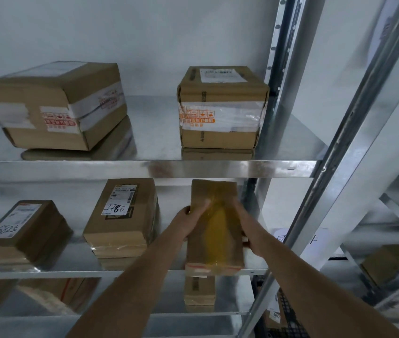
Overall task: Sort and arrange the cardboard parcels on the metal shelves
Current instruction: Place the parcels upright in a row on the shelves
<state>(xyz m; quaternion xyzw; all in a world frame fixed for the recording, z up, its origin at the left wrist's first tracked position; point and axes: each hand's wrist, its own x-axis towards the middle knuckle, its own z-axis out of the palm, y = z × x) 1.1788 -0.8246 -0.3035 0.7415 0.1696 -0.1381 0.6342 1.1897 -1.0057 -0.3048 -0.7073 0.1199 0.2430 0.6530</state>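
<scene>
We hold a long flat parcel point(214, 228) at about 5 o'clock of the view, near the front lip of the middle shelf point(47, 273). Our left hand point(187, 222) grips its left edge with curled fingers; our right hand point(247, 230) clasps the right edge. It looks light and stiff, but the glossy yellow tape may be slick, so the bare cardboard edges seem the safer hold. At 9 o'clock stands the parcel marked 7786 point(122, 215); farther up, at 12 o'clock, sits an orange-taped box point(221, 108).
</scene>
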